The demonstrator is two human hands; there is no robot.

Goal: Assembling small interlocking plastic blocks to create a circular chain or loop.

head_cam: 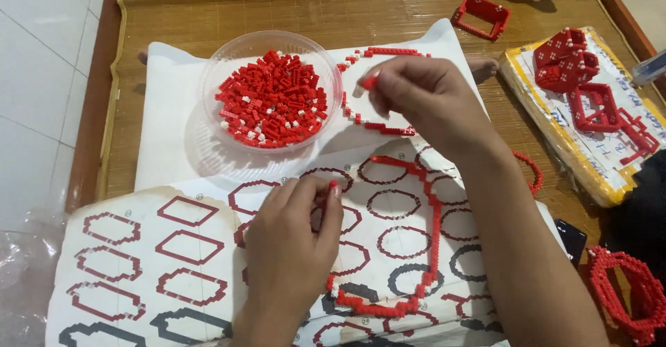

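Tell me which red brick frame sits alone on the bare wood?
The small rectangular frame at the top, past the bowl. The other built pieces lie on paper or the yellow-edged pad.

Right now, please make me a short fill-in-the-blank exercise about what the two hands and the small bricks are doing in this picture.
1. The clear bowl holds loose bricks that are mostly ____ in colour.
2. The right hand pinches a small red brick beside the ____.
3. The left hand rests on a sheet printed with ring ____.
4. The curved brick chain lies on the ____.

Missing words: red; bowl; outlines; sheet
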